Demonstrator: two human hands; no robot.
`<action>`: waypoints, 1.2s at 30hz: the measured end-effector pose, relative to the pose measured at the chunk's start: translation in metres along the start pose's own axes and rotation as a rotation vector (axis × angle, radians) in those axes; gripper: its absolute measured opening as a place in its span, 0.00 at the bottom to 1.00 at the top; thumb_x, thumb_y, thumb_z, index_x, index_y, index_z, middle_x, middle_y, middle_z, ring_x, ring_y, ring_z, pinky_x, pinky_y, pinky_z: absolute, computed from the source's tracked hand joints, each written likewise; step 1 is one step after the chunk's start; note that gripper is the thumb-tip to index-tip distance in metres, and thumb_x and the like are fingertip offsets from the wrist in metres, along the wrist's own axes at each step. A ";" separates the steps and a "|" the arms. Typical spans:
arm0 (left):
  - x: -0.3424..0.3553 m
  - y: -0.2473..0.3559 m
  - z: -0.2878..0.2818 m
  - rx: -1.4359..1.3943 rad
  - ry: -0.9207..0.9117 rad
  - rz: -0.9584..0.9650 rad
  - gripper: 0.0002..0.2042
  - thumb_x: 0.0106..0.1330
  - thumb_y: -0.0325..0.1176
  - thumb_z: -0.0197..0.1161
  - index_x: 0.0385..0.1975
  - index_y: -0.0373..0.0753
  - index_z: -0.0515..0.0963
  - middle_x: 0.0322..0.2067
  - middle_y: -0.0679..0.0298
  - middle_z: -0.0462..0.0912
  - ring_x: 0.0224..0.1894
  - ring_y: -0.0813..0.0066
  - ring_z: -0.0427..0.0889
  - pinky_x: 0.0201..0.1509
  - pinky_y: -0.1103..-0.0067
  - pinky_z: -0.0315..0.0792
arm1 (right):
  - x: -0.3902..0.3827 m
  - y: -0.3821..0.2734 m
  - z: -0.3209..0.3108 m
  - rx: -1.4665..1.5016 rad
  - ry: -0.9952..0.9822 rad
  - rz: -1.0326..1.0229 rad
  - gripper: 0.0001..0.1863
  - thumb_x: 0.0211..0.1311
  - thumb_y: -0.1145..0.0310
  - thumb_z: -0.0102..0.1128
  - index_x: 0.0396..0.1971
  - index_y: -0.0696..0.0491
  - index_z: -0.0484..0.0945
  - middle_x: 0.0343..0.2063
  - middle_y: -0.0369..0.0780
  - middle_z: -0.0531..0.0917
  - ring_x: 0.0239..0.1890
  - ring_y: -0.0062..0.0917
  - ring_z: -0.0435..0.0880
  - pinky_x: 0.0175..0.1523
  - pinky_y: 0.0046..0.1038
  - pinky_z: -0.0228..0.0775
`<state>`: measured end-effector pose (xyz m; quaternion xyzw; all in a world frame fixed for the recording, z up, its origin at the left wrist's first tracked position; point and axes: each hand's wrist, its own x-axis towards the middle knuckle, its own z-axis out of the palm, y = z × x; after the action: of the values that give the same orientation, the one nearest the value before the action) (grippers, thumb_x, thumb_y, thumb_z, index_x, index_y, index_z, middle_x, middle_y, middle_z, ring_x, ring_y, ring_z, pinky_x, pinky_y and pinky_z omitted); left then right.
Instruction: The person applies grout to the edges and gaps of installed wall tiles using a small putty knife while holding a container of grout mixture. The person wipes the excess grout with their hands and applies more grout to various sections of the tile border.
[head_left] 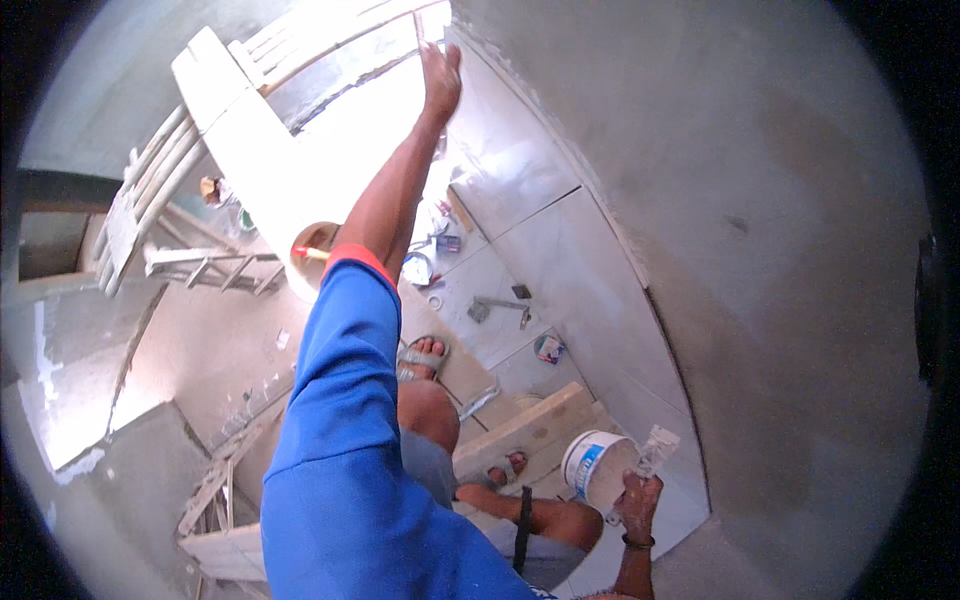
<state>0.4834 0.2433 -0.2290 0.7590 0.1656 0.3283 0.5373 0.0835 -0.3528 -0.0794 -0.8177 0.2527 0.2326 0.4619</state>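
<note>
My left arm in a blue sleeve with a red cuff stretches far up to the top. My left hand (pixel 441 82) is there beside the wall in strong glare. A thin pale strip shows by its fingertips; I cannot make out whether the hand grips it. At the lower right, my right hand (pixel 638 503) is closed round a putty knife (pixel 660 449), its wide blade smeared with pale material and pointing up. Right behind that hand is a white bucket (pixel 585 462) with a blue label, tilted, its pale inside partly hidden by my fingers.
Smooth grey wall (pixel 770 250) fills the right side. Below are large pale floor tiles (pixel 570 240) with tools and small containers. Wooden planks (pixel 530 425) lie under my sandalled feet. A round container (pixel 316 240), a wooden ladder (pixel 225 268) and bundled poles (pixel 165 165) are at the left.
</note>
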 end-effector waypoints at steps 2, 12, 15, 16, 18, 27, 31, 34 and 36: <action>0.021 -0.004 0.013 0.071 0.088 0.085 0.35 0.72 0.52 0.34 0.64 0.23 0.45 0.66 0.37 0.42 0.70 0.46 0.39 0.72 0.66 0.34 | 0.020 0.013 0.002 -0.103 0.027 0.042 0.11 0.55 0.64 0.59 0.32 0.56 0.74 0.17 0.34 0.76 0.10 0.17 0.70 0.14 0.22 0.62; -0.098 -0.011 0.115 -0.068 0.136 0.359 0.40 0.69 0.58 0.33 0.66 0.29 0.33 0.68 0.41 0.30 0.69 0.39 0.27 0.68 0.53 0.27 | 0.075 0.079 0.004 -0.157 0.144 -0.101 0.14 0.54 0.64 0.62 0.18 0.55 0.70 0.10 0.34 0.72 0.09 0.17 0.70 0.13 0.22 0.60; -0.142 0.007 0.128 -0.022 0.079 0.442 0.40 0.69 0.58 0.34 0.67 0.30 0.34 0.68 0.42 0.29 0.69 0.39 0.27 0.68 0.51 0.27 | 0.095 0.141 -0.034 -0.475 0.098 -0.432 0.13 0.55 0.64 0.61 0.19 0.56 0.72 0.10 0.33 0.72 0.09 0.16 0.69 0.13 0.22 0.60; -0.157 0.013 0.131 -0.008 0.055 0.461 0.40 0.69 0.58 0.35 0.67 0.31 0.34 0.68 0.43 0.29 0.69 0.39 0.27 0.67 0.49 0.27 | 0.098 0.147 -0.039 -0.476 0.086 -0.440 0.12 0.55 0.64 0.60 0.20 0.56 0.73 0.10 0.33 0.72 0.08 0.16 0.69 0.13 0.21 0.60; -0.184 0.023 0.127 0.011 0.003 0.505 0.40 0.68 0.59 0.36 0.67 0.32 0.34 0.68 0.44 0.29 0.69 0.38 0.27 0.67 0.48 0.27 | 0.088 0.122 -0.027 -0.320 0.051 -0.300 0.11 0.55 0.65 0.60 0.21 0.57 0.74 0.10 0.32 0.72 0.08 0.16 0.69 0.13 0.21 0.61; -0.276 0.058 0.147 0.107 -0.139 0.688 0.42 0.67 0.59 0.40 0.68 0.35 0.33 0.68 0.44 0.29 0.69 0.37 0.28 0.68 0.50 0.31 | 0.077 0.150 -0.029 -0.020 0.078 -0.276 0.12 0.57 0.64 0.60 0.23 0.56 0.72 0.15 0.35 0.75 0.11 0.16 0.70 0.14 0.21 0.62; -0.310 0.067 0.153 0.124 -0.212 0.654 0.43 0.66 0.59 0.44 0.68 0.36 0.32 0.68 0.43 0.29 0.69 0.36 0.28 0.68 0.50 0.31 | 0.084 0.175 -0.032 -0.024 0.101 -0.284 0.12 0.57 0.63 0.61 0.23 0.55 0.71 0.15 0.34 0.75 0.11 0.15 0.70 0.15 0.21 0.62; -0.325 0.072 0.162 0.132 -0.208 0.660 0.45 0.64 0.61 0.47 0.69 0.39 0.33 0.68 0.43 0.28 0.68 0.35 0.27 0.67 0.48 0.31 | 0.090 0.187 -0.034 -0.013 0.062 -0.326 0.11 0.57 0.64 0.61 0.24 0.55 0.72 0.15 0.34 0.75 0.11 0.15 0.69 0.15 0.21 0.62; -0.330 0.076 0.166 0.122 -0.190 0.655 0.44 0.63 0.61 0.48 0.69 0.42 0.35 0.68 0.44 0.27 0.68 0.34 0.26 0.66 0.46 0.31 | 0.093 0.194 -0.033 0.050 0.060 -0.340 0.10 0.57 0.65 0.60 0.25 0.55 0.73 0.15 0.33 0.74 0.11 0.14 0.68 0.15 0.21 0.61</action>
<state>0.3474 -0.1011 -0.2985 0.8297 -0.1184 0.4007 0.3702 0.0375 -0.4863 -0.2454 -0.8433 0.1303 0.1204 0.5073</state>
